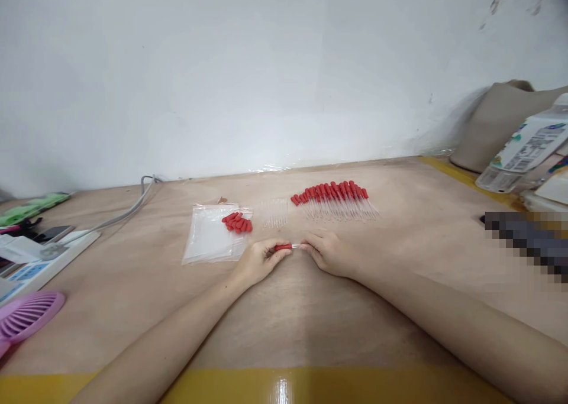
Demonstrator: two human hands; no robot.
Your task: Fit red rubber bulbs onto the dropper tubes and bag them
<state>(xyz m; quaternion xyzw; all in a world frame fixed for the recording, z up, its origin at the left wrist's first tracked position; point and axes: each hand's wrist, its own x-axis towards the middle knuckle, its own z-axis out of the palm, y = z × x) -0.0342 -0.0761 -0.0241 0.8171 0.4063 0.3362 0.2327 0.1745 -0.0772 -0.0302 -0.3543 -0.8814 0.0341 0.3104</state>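
Between finger and thumb, my left hand (261,261) pinches a red rubber dropper bulb (283,247). Out of the bulb's right end runs a clear dropper tube (296,246), its other end gripped by my right hand (326,253). How deep the tube sits in the bulb is too small to tell. Just beyond my left hand, loose red bulbs (237,222) lie on clear plastic bags (210,238). Several bare clear tubes (276,213) lie side by side behind my hands. To their right is a row of droppers with red bulbs on clear tubes (339,197).
At the left are a pink fan (31,315), a white power strip (48,265) and a grey cable (128,212). A plastic bottle (528,144) and a beige container (488,126) stand at the right, behind a blurred-out dark object (528,241). A white wall backs the wooden table (266,333).
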